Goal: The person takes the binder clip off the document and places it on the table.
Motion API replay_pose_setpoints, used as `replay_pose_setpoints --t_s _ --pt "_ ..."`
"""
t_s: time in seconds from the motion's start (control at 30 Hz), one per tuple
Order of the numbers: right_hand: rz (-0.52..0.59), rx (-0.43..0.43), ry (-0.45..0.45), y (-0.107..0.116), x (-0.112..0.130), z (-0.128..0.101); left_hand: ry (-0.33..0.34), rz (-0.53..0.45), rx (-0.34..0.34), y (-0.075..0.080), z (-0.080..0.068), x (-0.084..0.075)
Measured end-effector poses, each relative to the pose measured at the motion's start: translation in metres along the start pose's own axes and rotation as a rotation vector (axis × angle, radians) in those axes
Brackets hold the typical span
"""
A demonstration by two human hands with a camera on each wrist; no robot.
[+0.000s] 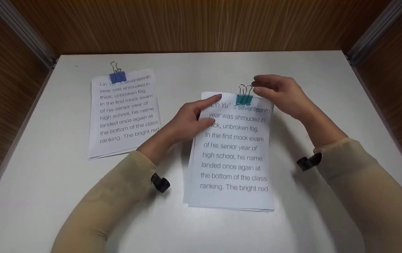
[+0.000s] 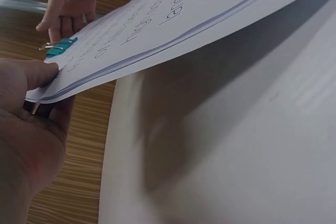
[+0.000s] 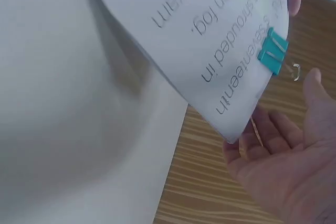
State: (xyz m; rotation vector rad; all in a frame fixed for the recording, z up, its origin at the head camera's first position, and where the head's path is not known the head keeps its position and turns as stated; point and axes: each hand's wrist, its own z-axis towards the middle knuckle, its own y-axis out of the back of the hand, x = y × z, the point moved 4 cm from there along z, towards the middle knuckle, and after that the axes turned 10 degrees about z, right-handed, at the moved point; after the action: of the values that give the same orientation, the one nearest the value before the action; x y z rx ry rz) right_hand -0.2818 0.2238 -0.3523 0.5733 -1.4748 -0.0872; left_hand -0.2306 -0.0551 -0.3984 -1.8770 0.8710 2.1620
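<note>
A stack of printed paper sheets point(image 1: 236, 154) is raised at its top edge above the white table. My left hand point(image 1: 192, 119) pinches its upper left edge, with the thumb on the printed face and fingers underneath in the left wrist view. A teal binder clip point(image 1: 244, 99) grips the top edge, its wire handles standing up. Just right of the clip is my right hand point(image 1: 281, 95), thumb apart from the fingers. In the right wrist view its fingers point(image 3: 262, 142) reach behind the top right corner of the sheets, and the thumb stands free near the clip's wire handle.
To the left on the white table point(image 1: 39, 182) lies another printed stack point(image 1: 125, 112) with a blue binder clip point(image 1: 117, 76) on its top edge. Wood-grain panels point(image 1: 201, 26) enclose the table at the back and sides.
</note>
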Motion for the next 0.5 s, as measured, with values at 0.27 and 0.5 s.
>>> replay_pose_setpoints --t_s 0.27,0.5 --pt "0.134 0.190 -0.076 -0.004 0.002 0.016 -0.032 -0.003 0.009 0.000 -0.003 -0.001" --pt "0.121 0.206 -0.144 -0.004 0.001 0.017 -0.040 -0.002 0.012 0.001 -0.003 0.001"
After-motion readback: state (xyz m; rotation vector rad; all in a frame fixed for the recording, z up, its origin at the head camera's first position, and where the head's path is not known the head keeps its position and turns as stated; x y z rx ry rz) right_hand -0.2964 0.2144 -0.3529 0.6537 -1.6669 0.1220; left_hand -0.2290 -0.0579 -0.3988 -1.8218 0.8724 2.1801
